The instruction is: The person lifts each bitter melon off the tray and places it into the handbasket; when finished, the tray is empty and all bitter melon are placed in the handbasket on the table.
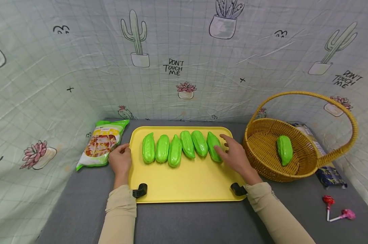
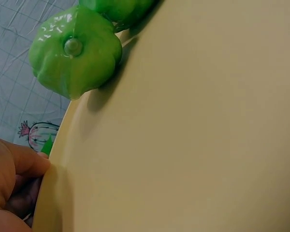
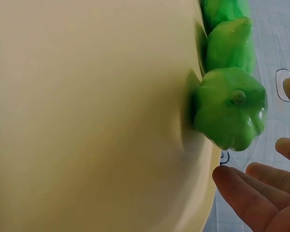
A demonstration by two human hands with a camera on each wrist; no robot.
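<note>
your right hand (image 1: 235,157) is just beside the row's rightmost green vegetable (image 1: 213,145), right of the frame's middle; its grip is spread. your left hand (image 1: 120,159) is at the left rim of the yellow tray (image 1: 184,183); i cannot tell if this grip is pinching it. at the right of the frame, the basket (image 1: 260,161) holds another green vegetable (image 1: 284,149).

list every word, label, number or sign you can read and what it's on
"DON'T TOUCH ME": on the cloth backdrop, twice in full; more lettering is cut off at the left edge.
"x": small black marks, same cloth.
Green-and-white bag: print too small to read.
Dark blue package: print too small to read.
</note>
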